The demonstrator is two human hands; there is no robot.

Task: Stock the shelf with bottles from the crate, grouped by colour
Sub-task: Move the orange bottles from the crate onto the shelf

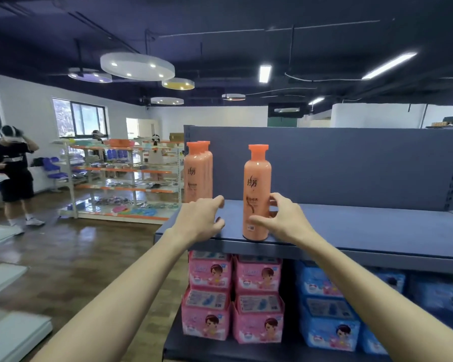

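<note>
Head view: an orange bottle [256, 194] stands upright at centre frame, near the front edge of the grey shelf [364, 226] — long axis vertical. The right hand [280, 220] is curled round its lower body and is the nearer one. The left hand [202, 218] rests just left, fingers loosely bent, holding nothing. The grouped orange bottles [198, 173] stand further left — the likely destination

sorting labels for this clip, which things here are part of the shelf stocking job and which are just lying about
Job:
- front orange bottle, right hand around it
- left hand, open
- orange bottles at the back left
- top shelf

Lying about:
- pink boxes
- blue boxes
- far display racks
</note>
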